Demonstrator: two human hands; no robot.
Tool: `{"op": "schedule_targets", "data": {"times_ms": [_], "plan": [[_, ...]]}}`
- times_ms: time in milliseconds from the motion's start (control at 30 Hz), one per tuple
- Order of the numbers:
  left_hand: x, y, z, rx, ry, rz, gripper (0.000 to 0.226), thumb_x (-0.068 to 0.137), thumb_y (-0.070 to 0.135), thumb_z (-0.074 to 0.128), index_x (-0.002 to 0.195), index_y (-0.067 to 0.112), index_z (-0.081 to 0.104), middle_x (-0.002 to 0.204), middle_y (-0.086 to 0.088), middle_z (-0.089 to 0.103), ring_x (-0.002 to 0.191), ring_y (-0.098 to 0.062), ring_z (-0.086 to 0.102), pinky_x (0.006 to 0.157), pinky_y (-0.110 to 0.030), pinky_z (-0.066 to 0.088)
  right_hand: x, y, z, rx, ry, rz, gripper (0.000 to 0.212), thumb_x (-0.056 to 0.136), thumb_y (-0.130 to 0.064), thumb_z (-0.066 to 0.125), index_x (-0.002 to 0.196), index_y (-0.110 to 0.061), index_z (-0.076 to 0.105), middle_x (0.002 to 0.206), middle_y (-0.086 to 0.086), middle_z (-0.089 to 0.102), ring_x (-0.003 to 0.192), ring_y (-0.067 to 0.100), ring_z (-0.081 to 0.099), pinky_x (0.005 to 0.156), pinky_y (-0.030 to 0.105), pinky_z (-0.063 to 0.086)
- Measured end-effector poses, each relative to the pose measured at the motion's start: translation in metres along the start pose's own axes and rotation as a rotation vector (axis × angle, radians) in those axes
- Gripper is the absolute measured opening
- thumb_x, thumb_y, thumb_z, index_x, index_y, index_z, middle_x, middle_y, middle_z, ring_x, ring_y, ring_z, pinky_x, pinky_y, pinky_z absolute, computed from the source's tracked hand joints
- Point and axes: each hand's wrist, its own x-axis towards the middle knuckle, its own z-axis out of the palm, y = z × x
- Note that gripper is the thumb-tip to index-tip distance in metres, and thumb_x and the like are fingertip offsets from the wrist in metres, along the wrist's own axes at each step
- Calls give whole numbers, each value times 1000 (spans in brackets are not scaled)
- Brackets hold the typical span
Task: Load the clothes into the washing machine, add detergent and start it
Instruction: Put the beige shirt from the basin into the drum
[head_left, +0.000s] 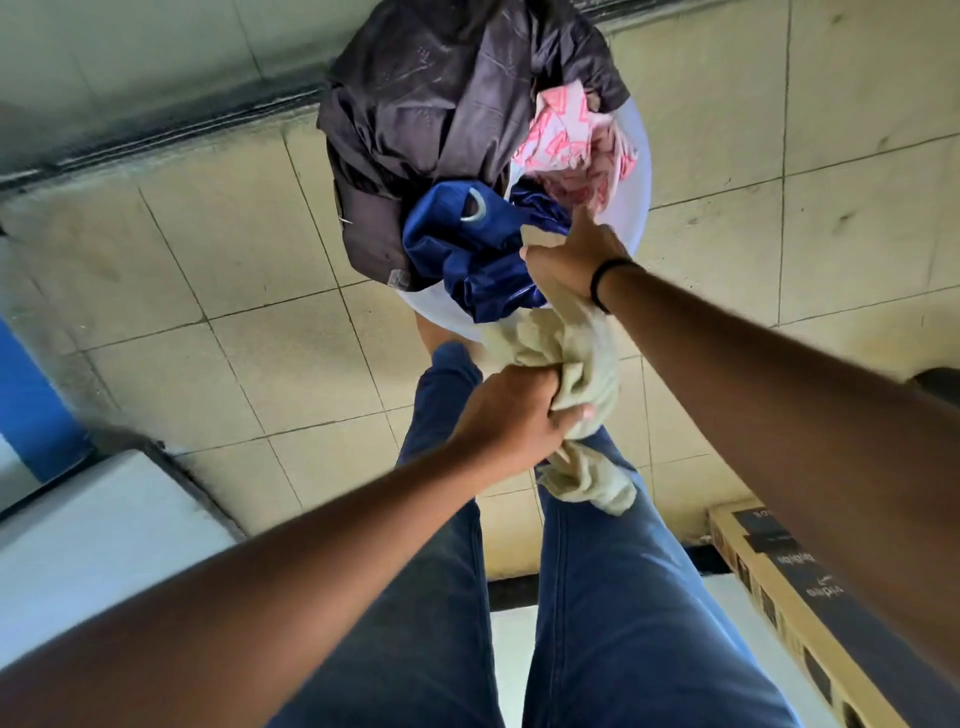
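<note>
While both arms reach forward over a pair of blue-jeaned legs (613, 597), the left hand (511, 415) has its fingers curled tight around a bunched pale beige-green cloth garment (576, 358) at the centre of the frame. Higher up, the right hand (569, 262), with a black band (605, 283) at its wrist, grips the upper end of the same garment, its fingers folded into the fabric at the basin's near edge. Just above the hands sits a round white plastic basin (636, 182) on the beige tiled floor (208, 260), heaped with a dark brown shiny garment (431, 104), a crumpled royal-blue satin cloth (457, 244) and a pink-and-white patterned cloth (576, 145). A white appliance top (93, 540) fills the lower left of the frame, and a long brown cardboard box (789, 597) lies at the lower right.
</note>
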Motion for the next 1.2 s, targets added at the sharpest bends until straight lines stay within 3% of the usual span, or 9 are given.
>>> {"op": "schedule_targets", "data": {"times_ms": [100, 233, 367, 533, 700, 767, 900, 1067, 1200], "plan": [[-18, -1, -6, -6, 0, -4, 34, 89, 44, 69, 72, 23, 47, 57, 13, 45, 59, -16, 54, 55, -28, 38, 5, -7, -4, -201, -170, -45, 20, 89, -21, 64, 79, -9, 52, 75, 13, 53, 73, 31, 57, 55, 29, 42], [-37, 5, -28, 20, -9, -31, 29, 88, 41, 69, 79, 14, 62, 66, 7, 58, 65, -19, 63, 57, -30, 45, -30, -20, -7, -309, -151, -203, 36, 89, -3, 54, 60, -14, 35, 63, 6, 40, 67, 22, 42, 52, 31, 27], [-66, 22, -83, 16, -270, -173, 15, 88, 23, 61, 94, 10, 63, 90, -6, 66, 86, -23, 63, 69, -31, 52, -120, -45, -19, -27, -29, -417, 37, 87, -3, 51, 59, -19, 32, 59, -1, 36, 64, 21, 40, 59, 33, 29], [-124, 56, -175, -253, 221, -247, 19, 87, 23, 66, 103, 13, 64, 92, -1, 71, 83, -21, 66, 73, -34, 52, -275, -78, -36, 251, -12, -683, 36, 91, -3, 53, 67, -27, 41, 62, -12, 41, 57, 1, 39, 57, 24, 30], [-187, 89, -244, -503, 197, 37, 27, 87, 0, 70, 110, 14, 66, 95, 1, 71, 84, -3, 67, 71, -18, 51, -359, -107, -49, 427, 156, -772, 6, 91, -16, 53, 94, -21, 55, 75, -11, 59, 69, 7, 57, 63, 30, 46], [-204, 105, -260, -569, 209, 95, 27, 89, -5, 66, 109, 13, 69, 87, 8, 73, 81, -1, 68, 69, -12, 49, -374, -121, -60, 433, 230, -764, 19, 88, -21, 52, 107, -20, 49, 83, -3, 66, 75, 16, 64, 65, 37, 52], [-221, 126, -280, -611, 405, 133, 9, 95, 11, 65, 100, 11, 73, 85, -9, 74, 76, -18, 72, 63, -19, 51, -398, -137, -86, 310, 279, -873, 27, 93, -21, 60, 114, -19, 43, 89, -2, 67, 78, 15, 66, 69, 34, 53], [-236, 153, -288, -462, 616, 236, 23, 91, 10, 59, 92, 26, 75, 84, 12, 73, 69, 2, 63, 68, -20, 48, -407, -138, -102, -23, 323, -939, 42, 81, -24, 56, 122, -23, 49, 98, 4, 70, 91, 26, 66, 75, 43, 54], [-262, 190, -291, -440, 683, 389, 27, 94, 0, 53, 97, 14, 75, 87, 14, 72, 72, 3, 62, 71, -16, 45, -392, -128, -102, -92, 424, -860, 35, 86, -32, 51, 117, -20, 60, 105, 11, 68, 97, 36, 62, 79, 47, 53]]}}
